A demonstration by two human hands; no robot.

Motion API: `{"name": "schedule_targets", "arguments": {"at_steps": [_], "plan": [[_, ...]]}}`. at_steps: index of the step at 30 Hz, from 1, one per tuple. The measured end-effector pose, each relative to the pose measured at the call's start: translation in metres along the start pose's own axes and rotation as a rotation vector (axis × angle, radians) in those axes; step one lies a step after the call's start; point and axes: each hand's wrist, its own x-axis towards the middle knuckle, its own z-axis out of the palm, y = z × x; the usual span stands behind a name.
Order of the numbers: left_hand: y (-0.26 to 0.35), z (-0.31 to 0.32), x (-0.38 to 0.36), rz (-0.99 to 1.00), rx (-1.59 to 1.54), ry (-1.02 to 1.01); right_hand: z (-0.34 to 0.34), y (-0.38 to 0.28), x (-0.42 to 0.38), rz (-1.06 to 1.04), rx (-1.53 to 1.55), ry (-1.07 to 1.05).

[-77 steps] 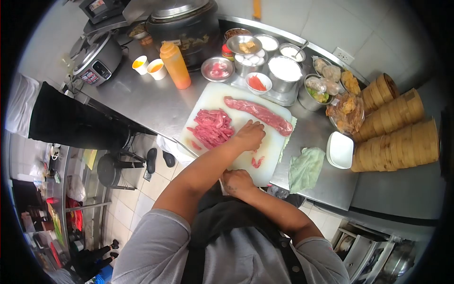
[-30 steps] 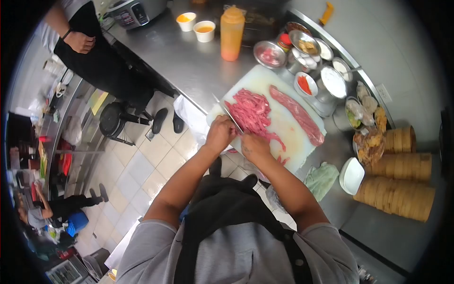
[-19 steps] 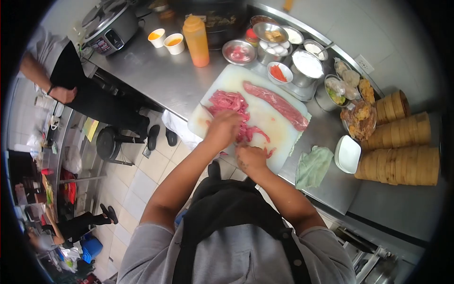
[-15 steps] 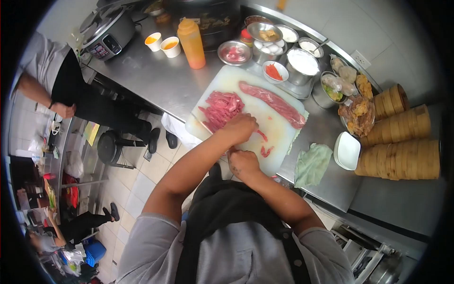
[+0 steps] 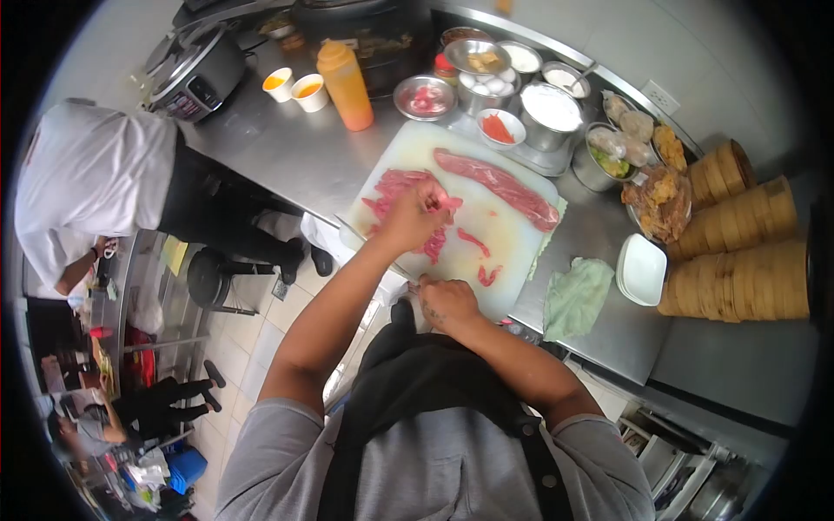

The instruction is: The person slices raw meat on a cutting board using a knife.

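Note:
My left hand [image 5: 419, 215] is over the pile of sliced raw meat [image 5: 401, 184], fingers pinched on a pink strip of meat [image 5: 449, 203]. My right hand [image 5: 447, 304] is closed around the handle of a knife [image 5: 349, 227] at the near edge of the white cutting board [image 5: 512, 260]. The blade points left along the board's near-left edge, and my left forearm covers part of it. A long uncut piece of meat [image 5: 497, 187] lies across the far right of the board. Two loose meat scraps [image 5: 489, 276] lie nearer to me.
Behind the board stand a sauce bottle [image 5: 345, 87], a bowl of red strips [image 5: 501, 128] and a pot of white powder [image 5: 552, 108]. To the right are a green cloth [image 5: 576, 300], white dishes [image 5: 641, 271] and bamboo steamers [image 5: 734, 286]. A co-worker [image 5: 95, 174] bends at the left.
My left hand has lifted and moved left over the sliced meat, now pinching a strip. More of the blade shows at the board's left edge. The co-worker at left has bent over.

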Motion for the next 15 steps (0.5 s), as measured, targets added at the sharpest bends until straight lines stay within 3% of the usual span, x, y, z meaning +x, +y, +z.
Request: {"name": "schedule_targets", "arguments": {"at_steps": [1, 2, 5, 6, 9, 11, 14, 15], "plan": [[0.01, -0.008, -0.003, 0.084, -0.286, 0.079, 0.003, 0.001, 0.004, 0.015, -0.016, -0.015], [0.02, -0.02, -0.007, 0.058, -0.304, 0.143, 0.005, 0.003, 0.009, -0.001, -0.017, -0.021], [0.025, -0.061, -0.024, 0.081, -0.095, 0.232, 0.008, 0.011, 0.023, -0.017, -0.043, -0.04], [0.048, -0.067, -0.035, -0.02, -0.094, 0.306, 0.007, 0.013, 0.028, 0.006, -0.069, -0.087], [0.051, -0.078, -0.055, -0.063, -0.143, 0.381, -0.005, 0.017, 0.037, 0.023, -0.109, -0.173], [0.016, -0.08, -0.063, -0.046, -0.104, 0.396, -0.012, 0.022, 0.042, 0.142, -0.036, -0.047], [-0.032, -0.07, -0.071, -0.346, -0.084, 0.462, -0.019, 0.023, 0.046, 0.148, -0.077, -0.109], [-0.069, -0.065, -0.077, -0.348, -0.088, 0.469, -0.019, 0.023, 0.047, 0.137, -0.079, -0.117]]}}
